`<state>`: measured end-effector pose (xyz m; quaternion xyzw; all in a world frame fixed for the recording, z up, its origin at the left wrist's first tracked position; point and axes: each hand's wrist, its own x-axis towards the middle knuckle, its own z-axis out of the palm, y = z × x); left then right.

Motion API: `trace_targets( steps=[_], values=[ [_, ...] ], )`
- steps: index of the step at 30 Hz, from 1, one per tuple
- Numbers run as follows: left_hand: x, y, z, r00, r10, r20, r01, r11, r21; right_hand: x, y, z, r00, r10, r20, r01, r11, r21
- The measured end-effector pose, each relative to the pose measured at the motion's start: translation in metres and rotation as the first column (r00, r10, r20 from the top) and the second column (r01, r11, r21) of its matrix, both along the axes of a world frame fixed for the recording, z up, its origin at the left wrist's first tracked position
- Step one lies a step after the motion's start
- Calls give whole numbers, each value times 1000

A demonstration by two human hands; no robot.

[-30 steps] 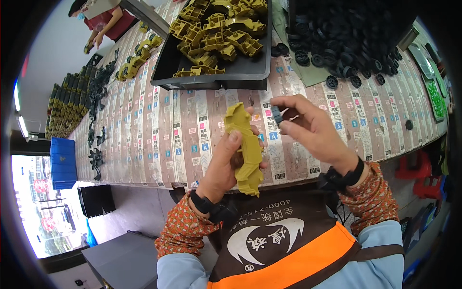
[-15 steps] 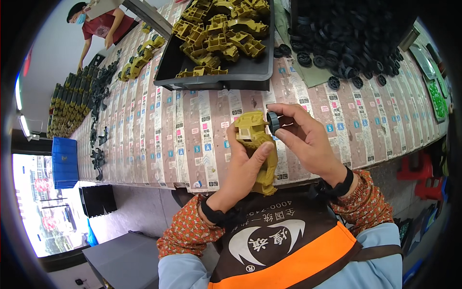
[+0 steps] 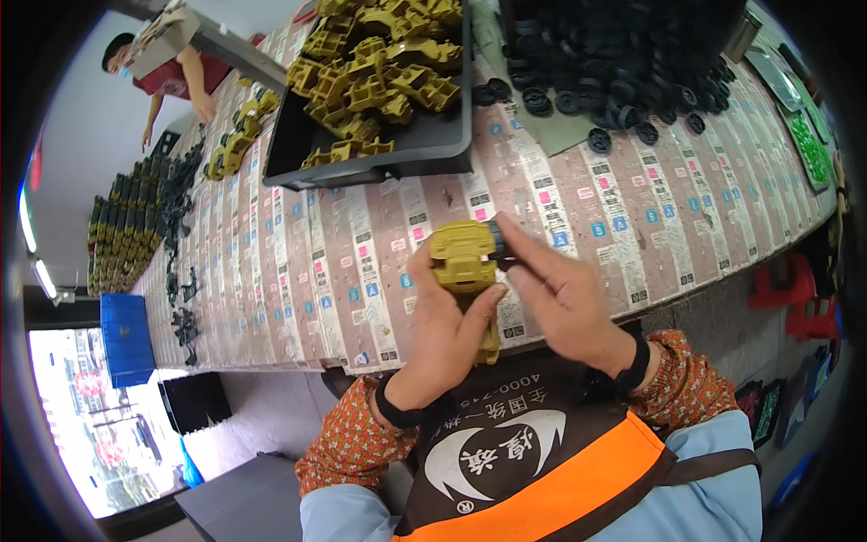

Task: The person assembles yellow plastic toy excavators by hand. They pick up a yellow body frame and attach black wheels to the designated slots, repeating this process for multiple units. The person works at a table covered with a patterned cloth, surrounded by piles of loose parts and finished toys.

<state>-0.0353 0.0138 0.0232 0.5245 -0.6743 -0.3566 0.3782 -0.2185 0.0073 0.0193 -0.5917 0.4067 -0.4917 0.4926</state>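
Observation:
My left hand [image 3: 444,327] is wrapped round a mustard-yellow plastic toy car body [image 3: 462,246], thumb along its near side. My right hand [image 3: 567,303] is closed on a small black toy wheel [image 3: 498,242], held against the right side of the car body. The fingers partly cover the wheel, so I cannot tell how far it sits on the body. Both hands are above the front part of the table, close to my apron.
A black tray [image 3: 379,169] of yellow car bodies [image 3: 366,68] stands ahead. Loose black wheels [image 3: 623,81] are heaped to its right. Dark parts [image 3: 183,325] and stacked pieces [image 3: 126,226] line the left, near a blue bin [image 3: 126,339]. Another person [image 3: 176,77] works at far left.
The car body has been turned and tilted in my left hand, its end now facing up. My right hand has brought the wheel against its side. The view has shifted slightly.

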Motion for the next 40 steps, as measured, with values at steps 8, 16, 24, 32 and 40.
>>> trace_targets(
  steps=[8,16,24,32,40],
  values=[
    [-11,4,-1,991,-78,-112,87,993,84,-4,16,2,995,63,80,-68,995,68],
    [0,-21,4,785,208,-584,177,827,533,-105,-107,-28,552,-410,-726,162,907,-389],
    [24,-38,-1,526,434,-731,311,702,641,-144,-145,-43,260,-486,-834,-133,838,-530],
    [20,-40,-6,394,408,-824,249,815,523,-100,-86,-14,611,-227,-758,54,968,-246],
    [-15,-30,-3,603,220,-767,30,954,297,-19,16,0,981,-123,-148,141,984,112]
  ],
)
